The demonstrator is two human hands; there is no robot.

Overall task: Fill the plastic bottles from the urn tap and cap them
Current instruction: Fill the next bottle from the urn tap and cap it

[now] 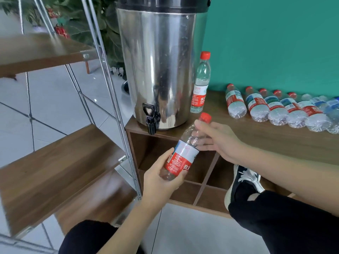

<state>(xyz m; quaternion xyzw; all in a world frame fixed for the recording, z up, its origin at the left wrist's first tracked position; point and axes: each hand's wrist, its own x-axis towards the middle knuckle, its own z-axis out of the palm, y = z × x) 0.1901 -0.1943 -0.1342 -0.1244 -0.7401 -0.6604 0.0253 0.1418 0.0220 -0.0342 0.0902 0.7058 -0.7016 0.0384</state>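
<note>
So the bottle [183,153] is up in the air, just in front of and below the urn [161,66], held tilted: base down toward the person, red cap [205,117] up and away, long axis slanting toward the urn's right side. Left hand [161,182] has its grip wrapped around the bottom end by the label. Right hand [218,140] sits on the neck just under the cap, fingers curled loosely around it, so it's the nearer one for twisting that cap off. The bottle looks empty to me, cap on. The tap [151,118] hangs off the urn's lower front, up and left of the bottle's mouth. One capped bottle [200,85] stands right of the urn on the desk [275,140]; a row of bottles [280,110] lies further right.
</note>
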